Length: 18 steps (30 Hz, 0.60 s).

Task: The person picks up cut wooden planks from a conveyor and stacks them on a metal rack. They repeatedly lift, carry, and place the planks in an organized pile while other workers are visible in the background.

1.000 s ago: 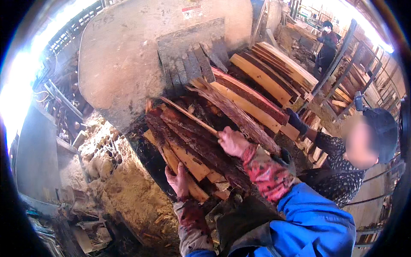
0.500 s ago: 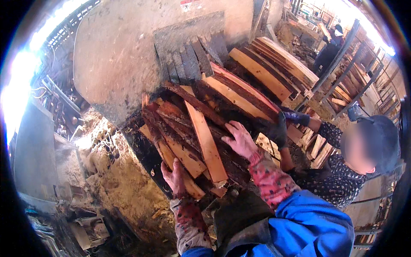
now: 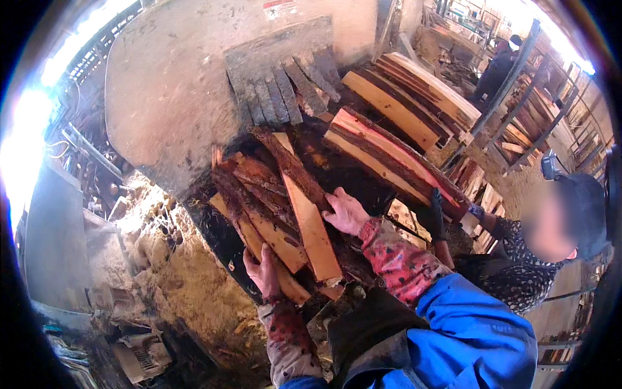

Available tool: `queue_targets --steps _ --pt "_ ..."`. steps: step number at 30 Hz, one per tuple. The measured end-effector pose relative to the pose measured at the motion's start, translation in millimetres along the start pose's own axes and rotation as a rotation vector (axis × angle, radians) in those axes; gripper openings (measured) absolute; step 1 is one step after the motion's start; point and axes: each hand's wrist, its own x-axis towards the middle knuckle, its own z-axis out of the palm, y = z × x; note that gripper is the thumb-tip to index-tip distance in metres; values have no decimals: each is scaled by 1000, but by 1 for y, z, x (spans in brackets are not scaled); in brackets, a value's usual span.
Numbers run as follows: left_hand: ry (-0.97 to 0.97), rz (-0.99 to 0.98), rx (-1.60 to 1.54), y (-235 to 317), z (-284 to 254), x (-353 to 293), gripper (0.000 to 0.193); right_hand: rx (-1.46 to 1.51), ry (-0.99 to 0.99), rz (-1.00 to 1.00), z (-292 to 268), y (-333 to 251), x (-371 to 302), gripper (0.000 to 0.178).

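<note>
Right now, taking the middle of the view as the clock's centre, the left hand (image 3: 262, 271) is at seven o'clock, resting against the edge of an outer slab (image 3: 293, 288), thumb apart from the fingers. The right hand (image 3: 348, 212), at four, touches the lower end of a bark strip (image 3: 291, 165); its back hides the grip, so I cannot tell whether the fingers are clamped. That strip lies near the centre, across the upper part of a pale board (image 3: 314, 240) running from eleven toward five (bare wood, dark along its edges). At two o'clock is a red-edged slab (image 3: 389, 152), a co-worker's gloved hand (image 3: 438, 219) at its near end. Dark flaps (image 3: 278, 97) hang at eleven, stacked boards (image 3: 395, 110) lie between one and two, and sawdust (image 3: 201, 279) is heaped at eight.
</note>
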Motion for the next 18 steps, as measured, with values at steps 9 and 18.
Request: queue_targets --steps 9,18 --pt "3 -33 -86 13 8 -4 47 282 42 -149 -38 -12 -68 41" --pt "9 -58 -24 7 5 -2 50 381 213 -178 -61 -31 -94 37"
